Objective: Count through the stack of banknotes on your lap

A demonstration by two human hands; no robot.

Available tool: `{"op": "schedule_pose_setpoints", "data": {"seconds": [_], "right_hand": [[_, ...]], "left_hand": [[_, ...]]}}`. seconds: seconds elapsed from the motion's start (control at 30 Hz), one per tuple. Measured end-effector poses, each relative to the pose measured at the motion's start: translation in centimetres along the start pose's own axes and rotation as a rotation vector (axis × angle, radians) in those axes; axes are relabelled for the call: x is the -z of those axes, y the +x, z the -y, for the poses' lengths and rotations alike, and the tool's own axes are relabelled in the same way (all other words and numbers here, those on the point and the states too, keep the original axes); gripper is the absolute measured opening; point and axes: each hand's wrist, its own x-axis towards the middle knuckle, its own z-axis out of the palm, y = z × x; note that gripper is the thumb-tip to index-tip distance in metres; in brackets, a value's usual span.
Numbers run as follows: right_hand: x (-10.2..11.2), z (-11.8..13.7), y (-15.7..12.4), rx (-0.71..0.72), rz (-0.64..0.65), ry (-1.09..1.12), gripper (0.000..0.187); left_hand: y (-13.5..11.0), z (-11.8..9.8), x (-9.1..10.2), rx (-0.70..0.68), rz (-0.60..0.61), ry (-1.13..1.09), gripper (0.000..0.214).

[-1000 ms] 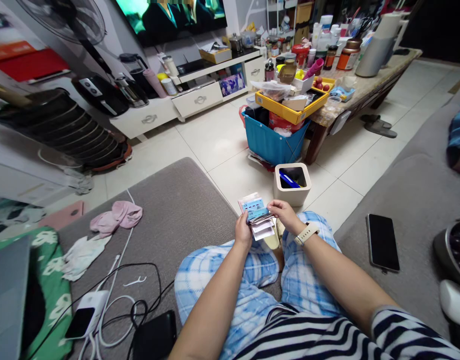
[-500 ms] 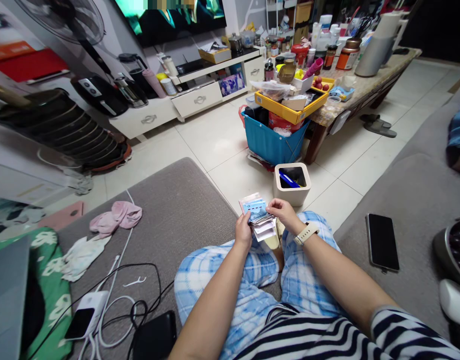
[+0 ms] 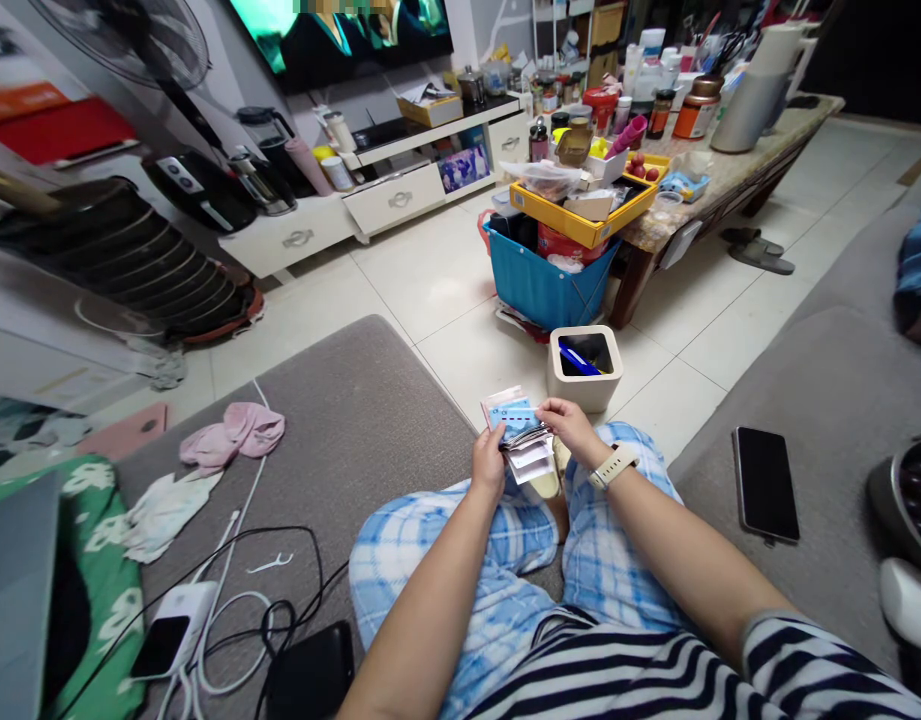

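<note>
Over my knees, in blue checked trousers, I hold a small stack of cards and paper slips (image 3: 521, 437), with a light blue card on top and white slips beneath. My left hand (image 3: 488, 463) grips the stack's left side, fingers closed round it. My right hand (image 3: 574, 428), with a pale watch at the wrist, pinches the stack's right edge near the top card.
A beige waste bin (image 3: 586, 366) stands on the tiled floor just beyond my hands. A black phone (image 3: 765, 484) lies on the grey sofa at right. Cables, a charger (image 3: 176, 624) and pink cloth (image 3: 235, 432) lie at left. A blue crate (image 3: 547, 283) and a cluttered table (image 3: 722, 170) stand farther off.
The top blue card has shifted slightly under my right fingers. Both hands stay in the same place.
</note>
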Motion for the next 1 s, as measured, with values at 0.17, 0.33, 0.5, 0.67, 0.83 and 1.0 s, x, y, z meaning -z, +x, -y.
{"op": "schedule_pose_setpoints", "data": {"seconds": [0.17, 0.33, 0.5, 0.67, 0.83, 1.0], "right_hand": [[0.0, 0.0, 0.0, -0.001, 0.022, 0.008, 0.033], [0.0, 0.2, -0.3, -0.006, 0.048, 0.025, 0.03], [-0.1, 0.4, -0.4, -0.001, 0.051, 0.032, 0.029], [-0.1, 0.5, -0.4, -0.015, 0.058, 0.042, 0.03], [-0.2, 0.7, -0.4, -0.011, 0.065, 0.052, 0.033], [-0.3, 1.0, -0.6, -0.002, 0.062, 0.058, 0.037]], "left_hand": [[0.5, 0.4, 0.4, -0.015, -0.073, -0.009, 0.035], [0.8, 0.7, 0.6, -0.006, -0.09, -0.067, 0.03], [0.9, 0.8, 0.7, -0.02, -0.081, -0.075, 0.027], [1.0, 0.9, 0.7, -0.02, -0.085, -0.073, 0.027], [0.9, 0.7, 0.6, -0.031, -0.074, -0.055, 0.028], [0.4, 0.2, 0.3, -0.026, -0.071, -0.053, 0.029]]}}
